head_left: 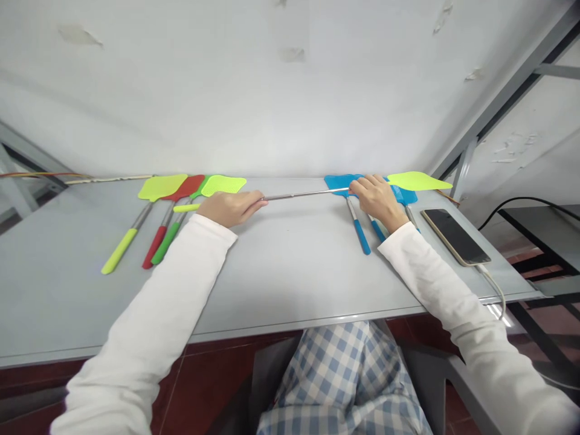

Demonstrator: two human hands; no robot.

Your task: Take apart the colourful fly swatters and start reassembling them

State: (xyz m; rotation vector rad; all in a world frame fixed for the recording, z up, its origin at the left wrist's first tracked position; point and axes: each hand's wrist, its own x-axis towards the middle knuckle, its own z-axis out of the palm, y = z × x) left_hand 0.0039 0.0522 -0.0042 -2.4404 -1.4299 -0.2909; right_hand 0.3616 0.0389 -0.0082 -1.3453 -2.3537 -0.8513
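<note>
Stretched level across the desk is a yellow-green fly swatter [310,193] with an extended metal telescopic shaft. My left hand [230,208] is closed around its handle side, and the yellow-green handle end pokes out to the left. At the other end, my right hand [377,199] grips the shaft close to the flat head, which points right. Beneath and beside my left hand lie a yellow fly swatter [120,251], a red fly swatter [154,248], a green fly swatter [167,243] and another yellow-green head [224,185]. Blue fly swatters [361,235] lie under my right hand, partly hidden.
The grey desk [290,272] runs up against a white wall [281,90]. A phone [455,237] with a white cable [493,279] plugged in rests at the right. Metal frame bars [502,90] rise on the right side. My checked-cloth lap [335,374] is below the front edge.
</note>
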